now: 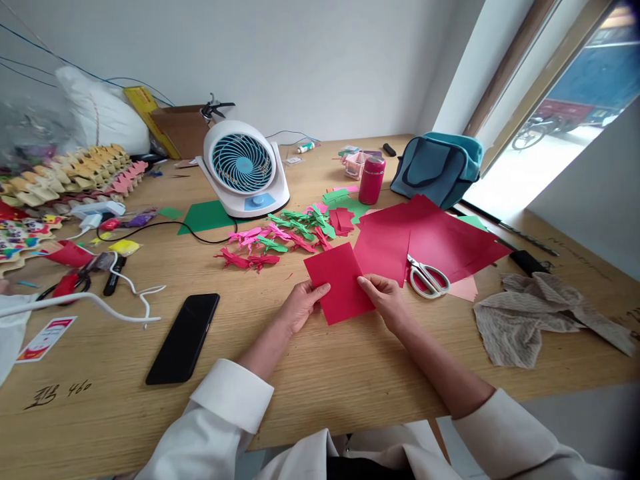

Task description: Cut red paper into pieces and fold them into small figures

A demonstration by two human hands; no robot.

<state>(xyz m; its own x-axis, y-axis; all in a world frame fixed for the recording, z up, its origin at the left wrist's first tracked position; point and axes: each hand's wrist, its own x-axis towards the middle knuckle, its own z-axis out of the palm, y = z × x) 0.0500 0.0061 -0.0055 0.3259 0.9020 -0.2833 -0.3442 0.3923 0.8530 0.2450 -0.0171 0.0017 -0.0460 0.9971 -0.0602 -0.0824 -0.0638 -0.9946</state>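
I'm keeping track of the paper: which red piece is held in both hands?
The plain red piece between the left hand and right hand; the larger red sheets lie spread on the table, to its right.

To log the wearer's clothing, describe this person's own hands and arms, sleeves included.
The left hand and right hand show no gloves, watch or bracelet. The left sleeve and right sleeve are loose off-white cloth, without visible markings, and end partway along the forearms. The left has a wide cuff.
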